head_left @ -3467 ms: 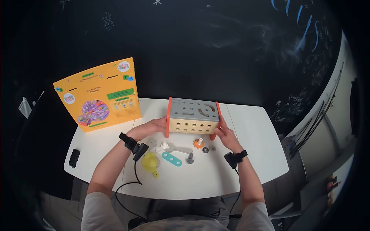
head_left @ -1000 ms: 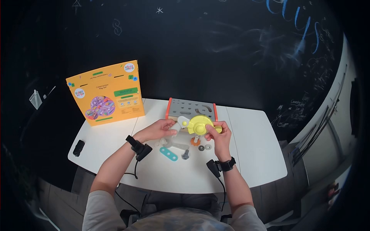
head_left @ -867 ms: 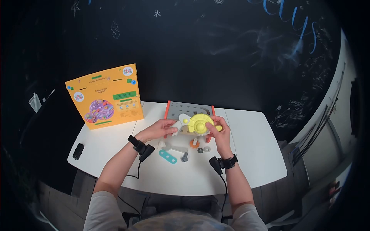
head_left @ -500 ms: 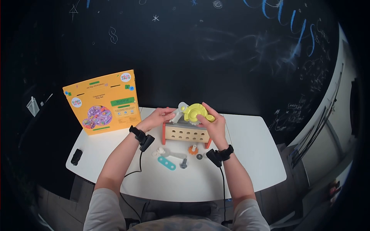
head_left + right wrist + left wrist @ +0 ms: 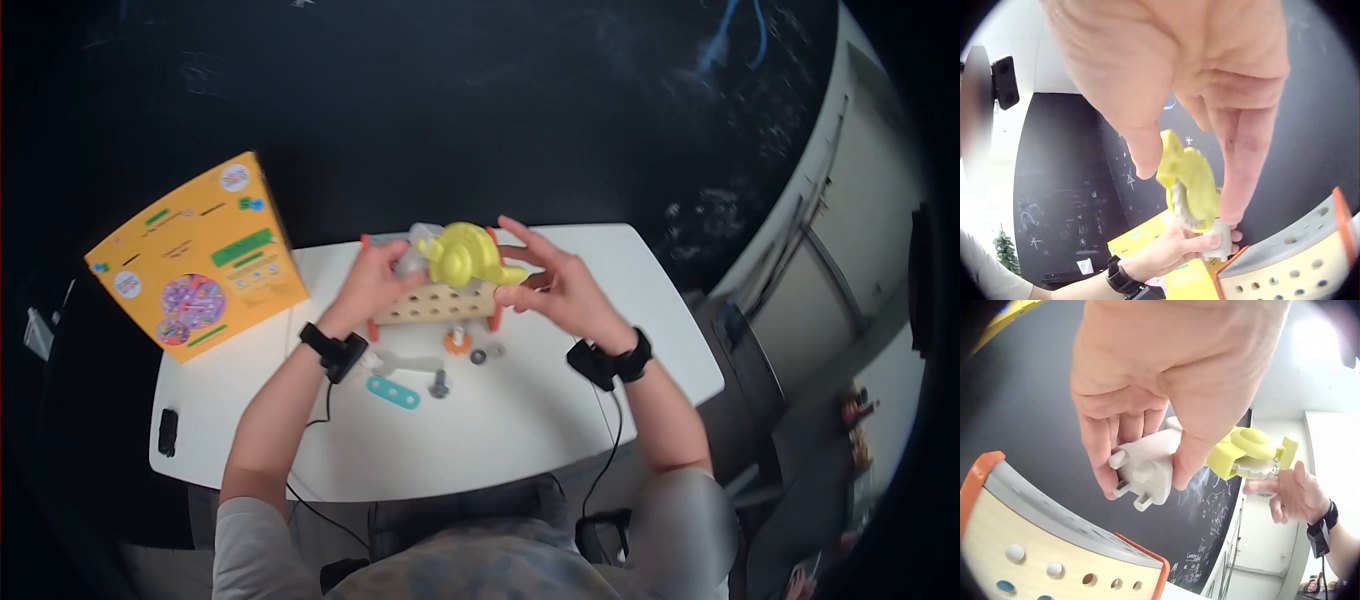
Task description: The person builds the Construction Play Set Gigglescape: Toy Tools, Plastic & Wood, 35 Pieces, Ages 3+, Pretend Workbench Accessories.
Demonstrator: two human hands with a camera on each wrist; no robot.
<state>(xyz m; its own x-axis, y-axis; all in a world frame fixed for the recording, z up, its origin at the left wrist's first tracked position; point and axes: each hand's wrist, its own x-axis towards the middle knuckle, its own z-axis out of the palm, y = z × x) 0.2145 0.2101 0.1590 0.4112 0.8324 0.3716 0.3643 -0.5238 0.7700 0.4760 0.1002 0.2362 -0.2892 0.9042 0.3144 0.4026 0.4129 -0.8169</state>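
Observation:
A yellow toy circular saw [image 5: 458, 262] is joined to a light grey base [image 5: 1147, 465] with short pegs on its underside. My left hand [image 5: 368, 285] pinches that base between thumb and fingers and carries it just above the toy workbench [image 5: 430, 304]. To the right of the saw is my right hand [image 5: 565, 290], its fingers spread and apart from the yellow body in the left wrist view. The bench has a grey slotted top, a cream front with rows of holes and orange-red ends. The saw hides much of its top.
In front of the bench lie an orange gear [image 5: 457, 343] with a white peg, a dark ring [image 5: 478, 356], a grey wrench [image 5: 415, 365], a turquoise strip [image 5: 393, 391] and a grey bolt [image 5: 439, 383]. A yellow box [image 5: 190, 265] stands at the left.
The saw, first lying on the table, was lifted with both hands and brought over the bench. My right hand has since let go of it and spread its fingers; the head view has turned.

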